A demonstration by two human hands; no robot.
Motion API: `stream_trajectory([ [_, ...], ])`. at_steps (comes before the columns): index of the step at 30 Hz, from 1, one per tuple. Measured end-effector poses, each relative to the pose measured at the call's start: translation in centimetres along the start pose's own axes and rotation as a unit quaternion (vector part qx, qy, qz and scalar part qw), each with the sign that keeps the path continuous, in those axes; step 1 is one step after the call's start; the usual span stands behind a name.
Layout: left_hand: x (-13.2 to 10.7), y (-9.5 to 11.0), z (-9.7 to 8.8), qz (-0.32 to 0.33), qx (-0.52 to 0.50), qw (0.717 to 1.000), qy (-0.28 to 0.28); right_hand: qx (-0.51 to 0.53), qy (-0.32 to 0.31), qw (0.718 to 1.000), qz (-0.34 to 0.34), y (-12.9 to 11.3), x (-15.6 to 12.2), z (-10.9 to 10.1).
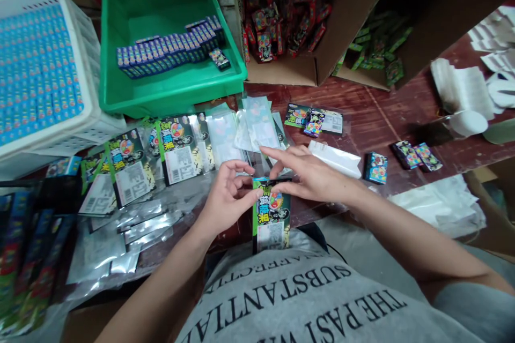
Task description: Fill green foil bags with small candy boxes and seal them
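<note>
In front of my shirt hangs a printed plastic packet (273,220) with a black, green and white face. My left hand (225,198) pinches its upper left edge between thumb and fingers. My right hand (311,177) has its thumb and a bent finger at the packet's upper right edge, while the index finger stretches out to the left. A small bit of blue shows at the packet's top, mostly hidden by fingers. Just beyond the hands lie clear plastic bags (257,123) and more printed packets (181,144).
At the back left stands a green tray (153,94) holding small purple boxes, beside a white basket (90,53) of blue boxes. Cardboard cartons (281,71) hold red and green packs. Right of my hands are a white folded paper piece (336,159) and a blue box (375,168).
</note>
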State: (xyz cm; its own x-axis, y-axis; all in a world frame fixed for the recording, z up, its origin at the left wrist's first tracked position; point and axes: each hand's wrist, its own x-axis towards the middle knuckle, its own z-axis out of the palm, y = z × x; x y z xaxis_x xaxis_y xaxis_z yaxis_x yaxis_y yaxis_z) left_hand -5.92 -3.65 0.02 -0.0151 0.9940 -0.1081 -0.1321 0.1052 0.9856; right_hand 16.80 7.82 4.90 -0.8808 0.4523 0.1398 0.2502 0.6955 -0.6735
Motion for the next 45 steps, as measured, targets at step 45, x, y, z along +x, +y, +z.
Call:
stream_trajectory([
  [45, 0.7, 1.6, 0.1, -0.015, 0.128, 0.990, -0.052, 0.311, 0.137, 0.930, 0.137, -0.1, -3.0, 0.4],
])
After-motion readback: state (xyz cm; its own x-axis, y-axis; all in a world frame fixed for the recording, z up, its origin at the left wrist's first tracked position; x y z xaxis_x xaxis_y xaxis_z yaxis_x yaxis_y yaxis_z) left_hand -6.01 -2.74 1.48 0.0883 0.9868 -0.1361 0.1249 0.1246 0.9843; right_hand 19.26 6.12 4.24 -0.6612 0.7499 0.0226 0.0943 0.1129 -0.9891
